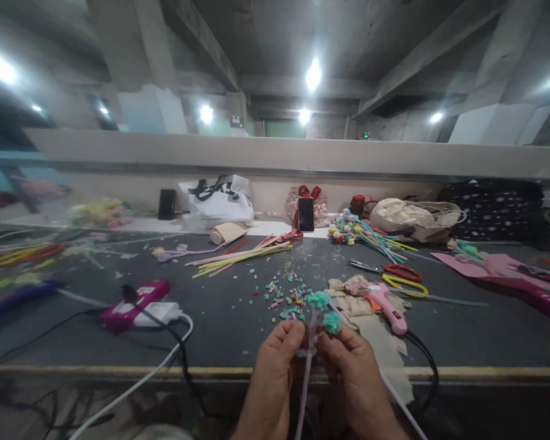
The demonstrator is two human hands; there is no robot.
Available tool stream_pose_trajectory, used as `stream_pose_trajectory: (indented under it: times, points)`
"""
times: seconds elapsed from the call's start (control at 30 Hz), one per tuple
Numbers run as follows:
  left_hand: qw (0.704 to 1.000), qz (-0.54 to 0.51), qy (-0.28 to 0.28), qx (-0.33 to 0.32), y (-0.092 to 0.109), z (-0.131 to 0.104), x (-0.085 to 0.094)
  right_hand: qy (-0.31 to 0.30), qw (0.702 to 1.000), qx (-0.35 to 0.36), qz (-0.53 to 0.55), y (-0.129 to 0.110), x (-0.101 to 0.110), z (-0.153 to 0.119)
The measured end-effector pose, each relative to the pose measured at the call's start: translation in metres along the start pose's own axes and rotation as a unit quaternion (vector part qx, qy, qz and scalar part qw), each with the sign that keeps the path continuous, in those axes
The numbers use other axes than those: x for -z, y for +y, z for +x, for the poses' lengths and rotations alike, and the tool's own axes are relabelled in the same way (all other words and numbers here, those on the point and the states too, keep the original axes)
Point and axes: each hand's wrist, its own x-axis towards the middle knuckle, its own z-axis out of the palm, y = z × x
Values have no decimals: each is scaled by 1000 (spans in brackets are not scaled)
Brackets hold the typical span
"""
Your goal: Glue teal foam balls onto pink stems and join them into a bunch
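Both my hands are closed at the table's front edge, around a fuzzy lilac craft stem (306,379) that hangs down between them. A teal bobbly flower head (319,299) tops this stem. My left hand (277,360) pinches at the stem from the left, thumb against fingers. My right hand (351,363) pinches close beside it, just under a second teal flower head (332,322). Another lilac stem (402,403) trails down to the right below my right hand. My fingertips are partly hidden. Small colored bits (286,292) lie scattered just beyond my hands.
A pink glue gun (388,308) rests on stained cloth (392,342) at right, near scissors (406,272). Purple power strip (137,302) and cables are at left. Colored stems (242,258), a finished-looking bunch (348,227), a phone (305,214) and a white bag (220,201) stand farther back.
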Motion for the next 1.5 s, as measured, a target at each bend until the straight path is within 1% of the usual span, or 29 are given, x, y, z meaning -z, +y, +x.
stream_pose_trajectory:
  times: [0.07, 0.13, 0.27, 0.4, 0.53, 0.73, 0.9, 1.0, 1.07, 1.1, 1.13, 1.2, 1.23, 1.27, 1.3, 1.33, 1.4, 1.43, 1.5]
  points:
    - [999, 41, -28, 18, 6, 2, 3, -30, 999, -28, 5, -8, 2, 1]
    - [995, 83, -43, 37, 9, 4, 8, -61, 996, -60, 1, -15, 4, 2]
    - [987, 146, -37, 55, 8, 8, 14, -76, 992, -94, -21, -20, 9, 3]
    - [982, 181, -21, 40, 5, 10, 15, -76, 992, -88, -56, -20, 12, 0]
    - [985, 167, -28, 39, 5, 10, 13, -57, 991, -60, -104, -19, 13, -4]
    - [989, 135, -44, 29, 3, 8, 14, -68, 990, -48, -113, -22, 14, -7]
    - [993, 94, -59, 30, 2, 6, 16, -132, 971, -32, -196, -31, 19, -11]
    - [991, 88, -84, 54, 4, 5, 17, -157, 961, -27, -225, -36, 24, -9]
    - [987, 102, -103, 68, 5, 5, 17, -180, 951, -28, -250, -40, 29, -4]
    - [985, 118, -107, 72, 6, 6, 18, -199, 941, -28, -271, -43, 32, 0]
    - [982, 139, -108, 73, 7, 6, 18, -226, 924, -23, -308, -47, 34, 5]
    - [975, 185, -102, 64, 8, 7, 17, -285, 869, 3, -403, -57, 38, 17]
    - [973, 203, -96, 60, 9, 7, 16, -308, 835, 24, -455, -62, 38, 24]
    - [971, 214, -90, 57, 10, 8, 16, -320, 812, 39, -487, -68, 37, 29]
    - [971, 219, -81, 53, 11, 8, 15, -327, 794, 51, -510, -74, 36, 35]
    - [972, 218, -73, 50, 12, 9, 14, -329, 783, 60, -524, -79, 34, 39]
    - [975, 214, -53, 36, 13, 10, 12, -327, 770, 75, -542, -89, 27, 44]
    - [975, 217, -43, 25, 13, 11, 11, -326, 755, 94, -561, -93, 23, 45]
    - [971, 237, -16, 11, 14, 13, 10, -318, 707, 149, -614, -99, 14, 43]
